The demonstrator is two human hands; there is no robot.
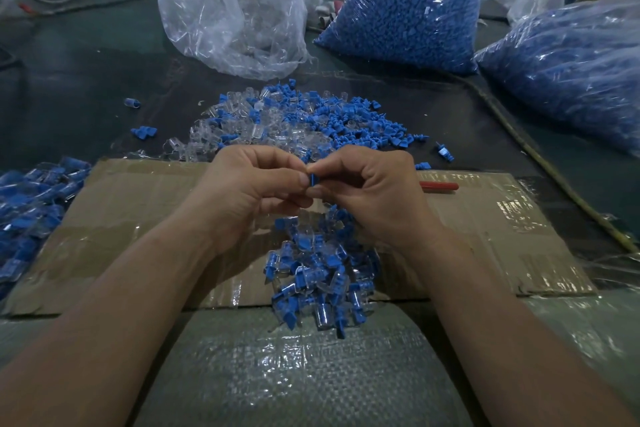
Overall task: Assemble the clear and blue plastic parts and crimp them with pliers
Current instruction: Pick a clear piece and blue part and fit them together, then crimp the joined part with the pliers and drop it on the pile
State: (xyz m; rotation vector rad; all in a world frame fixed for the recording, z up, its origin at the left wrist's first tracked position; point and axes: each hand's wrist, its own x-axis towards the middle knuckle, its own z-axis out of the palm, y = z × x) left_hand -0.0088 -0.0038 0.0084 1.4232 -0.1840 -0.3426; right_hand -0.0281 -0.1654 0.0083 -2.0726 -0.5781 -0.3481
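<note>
My left hand (256,184) and my right hand (370,187) meet above the cardboard sheet (138,211), fingertips pinching one small blue plastic part (313,180) between them. Any clear part in the grip is hidden by the fingers. A loose heap of blue and clear parts (298,121) lies just beyond the hands. Below the hands sits a pile of joined blue-and-clear pieces (322,274). A red pliers handle (440,186) pokes out from behind my right hand; the jaws are hidden.
A clear bag of clear parts (235,3) stands at the back centre. Two bags of blue parts (412,0) (571,69) stand at the back right. More joined pieces (31,204) lie at the left edge. A woven sack (294,367) lies near me.
</note>
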